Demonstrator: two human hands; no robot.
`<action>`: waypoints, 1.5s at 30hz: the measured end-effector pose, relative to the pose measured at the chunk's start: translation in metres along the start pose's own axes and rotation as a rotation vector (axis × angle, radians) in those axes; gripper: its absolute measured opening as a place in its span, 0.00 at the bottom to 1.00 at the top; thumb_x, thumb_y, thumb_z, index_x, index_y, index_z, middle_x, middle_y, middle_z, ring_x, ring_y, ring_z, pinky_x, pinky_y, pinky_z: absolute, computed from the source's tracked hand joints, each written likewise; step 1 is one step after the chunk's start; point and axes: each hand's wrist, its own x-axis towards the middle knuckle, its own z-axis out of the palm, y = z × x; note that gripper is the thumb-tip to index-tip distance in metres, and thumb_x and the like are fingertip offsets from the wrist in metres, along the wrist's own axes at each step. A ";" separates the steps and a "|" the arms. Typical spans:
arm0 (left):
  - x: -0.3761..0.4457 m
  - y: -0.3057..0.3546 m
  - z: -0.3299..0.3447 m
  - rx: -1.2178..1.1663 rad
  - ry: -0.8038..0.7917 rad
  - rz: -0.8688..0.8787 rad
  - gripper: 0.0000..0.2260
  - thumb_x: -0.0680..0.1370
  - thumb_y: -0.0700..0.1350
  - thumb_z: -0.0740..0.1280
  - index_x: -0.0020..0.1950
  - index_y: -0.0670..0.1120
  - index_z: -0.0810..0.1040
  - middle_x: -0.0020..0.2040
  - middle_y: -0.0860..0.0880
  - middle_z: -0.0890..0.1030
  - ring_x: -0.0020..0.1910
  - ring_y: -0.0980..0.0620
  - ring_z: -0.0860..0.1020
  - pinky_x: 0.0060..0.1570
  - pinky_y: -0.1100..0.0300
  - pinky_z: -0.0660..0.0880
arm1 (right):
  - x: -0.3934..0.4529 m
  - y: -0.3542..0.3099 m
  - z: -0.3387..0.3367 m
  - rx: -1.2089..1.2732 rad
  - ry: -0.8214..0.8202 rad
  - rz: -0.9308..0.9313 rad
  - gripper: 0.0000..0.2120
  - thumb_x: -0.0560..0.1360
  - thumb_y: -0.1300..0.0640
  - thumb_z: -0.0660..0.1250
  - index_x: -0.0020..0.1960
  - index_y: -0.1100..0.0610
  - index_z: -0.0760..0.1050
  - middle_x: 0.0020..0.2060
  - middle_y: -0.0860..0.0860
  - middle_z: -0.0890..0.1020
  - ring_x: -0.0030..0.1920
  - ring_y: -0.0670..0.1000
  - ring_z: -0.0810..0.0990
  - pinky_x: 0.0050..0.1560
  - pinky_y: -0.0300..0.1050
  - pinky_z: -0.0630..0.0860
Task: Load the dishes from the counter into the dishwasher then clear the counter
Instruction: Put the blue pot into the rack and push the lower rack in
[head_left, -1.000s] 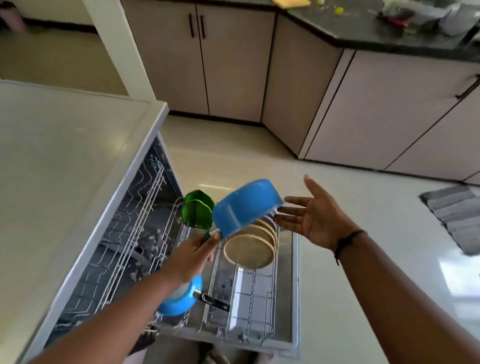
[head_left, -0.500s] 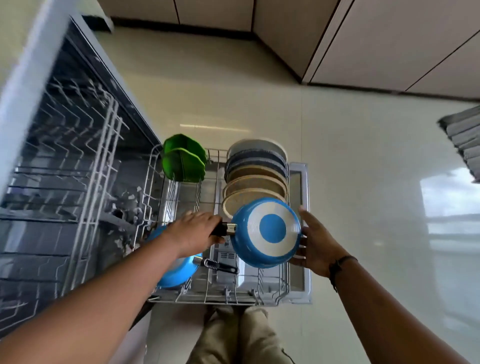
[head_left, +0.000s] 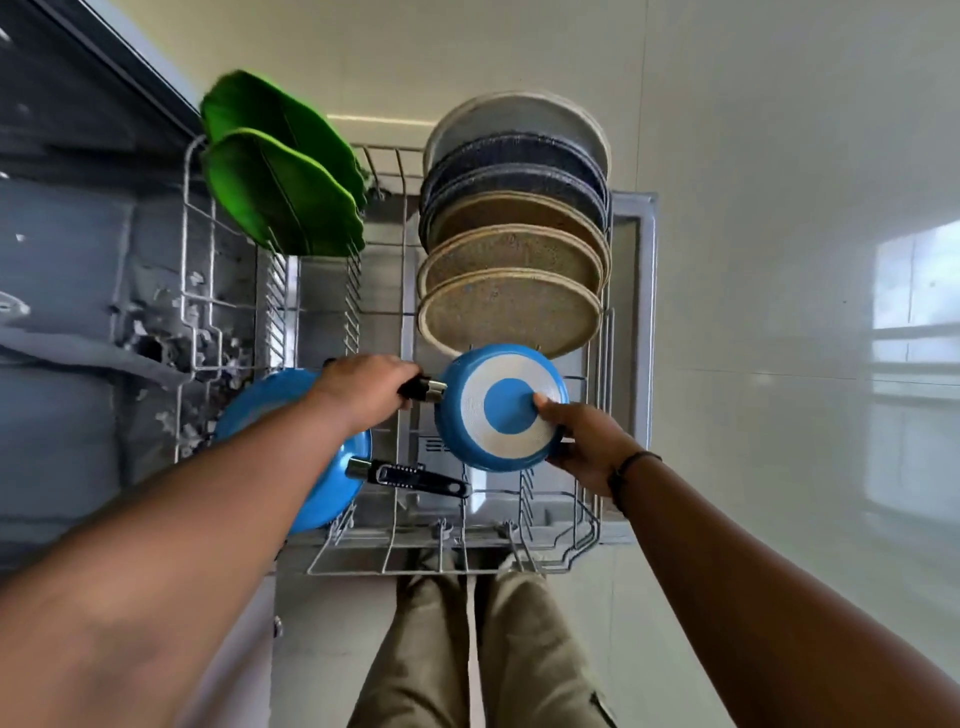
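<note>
Saucepan (head_left: 501, 408) in blue sits tipped on edge over the lower rack (head_left: 447, 564), its white-ringed base turned up toward the camera, just in front of the nearest tan plate (head_left: 509, 312). The left hand (head_left: 363, 387) has its fingers curled round the black handle, while the right hand (head_left: 584, 441) cups the far rim, thumb laid on the base and the other fingers tucked behind where they cannot be seen. To seat it well, I would judge that the pan wants lowering between the tines with the opening facing down and inward, the handle swung clear of the second blue pan (head_left: 311, 457) and its loose-lying handle (head_left: 415, 475), and the rim kept from knocking the plate row (head_left: 514, 218); let go only once the wires bear it. Green leaf-shaped plates (head_left: 283, 176) stand at the far left corner, well apart. Against the picture half a second back, the pan has dropped a little closer to the rack and the right thumb has come round onto the base, where before that hand only steadied the edge from the side; the view has also tilted further downward.
</note>
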 end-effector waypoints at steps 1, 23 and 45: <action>0.004 0.000 0.001 0.006 0.001 -0.008 0.11 0.76 0.43 0.65 0.57 0.51 0.76 0.54 0.47 0.79 0.52 0.44 0.78 0.50 0.52 0.76 | 0.003 0.000 0.000 -0.002 -0.001 0.007 0.15 0.75 0.57 0.70 0.59 0.63 0.74 0.49 0.56 0.81 0.44 0.52 0.81 0.38 0.42 0.81; 0.051 -0.005 0.029 0.078 -0.086 0.012 0.06 0.75 0.40 0.64 0.50 0.47 0.75 0.52 0.46 0.78 0.48 0.43 0.78 0.44 0.53 0.76 | 0.052 0.016 -0.003 -0.037 0.114 0.001 0.16 0.76 0.56 0.68 0.61 0.59 0.72 0.52 0.56 0.80 0.55 0.58 0.79 0.61 0.55 0.76; -0.021 0.023 0.066 0.033 0.043 -0.150 0.30 0.80 0.53 0.60 0.78 0.47 0.52 0.78 0.44 0.56 0.75 0.42 0.57 0.75 0.47 0.52 | 0.022 0.023 0.010 -0.764 0.354 -0.230 0.25 0.77 0.48 0.65 0.69 0.58 0.66 0.57 0.55 0.77 0.55 0.53 0.77 0.54 0.45 0.73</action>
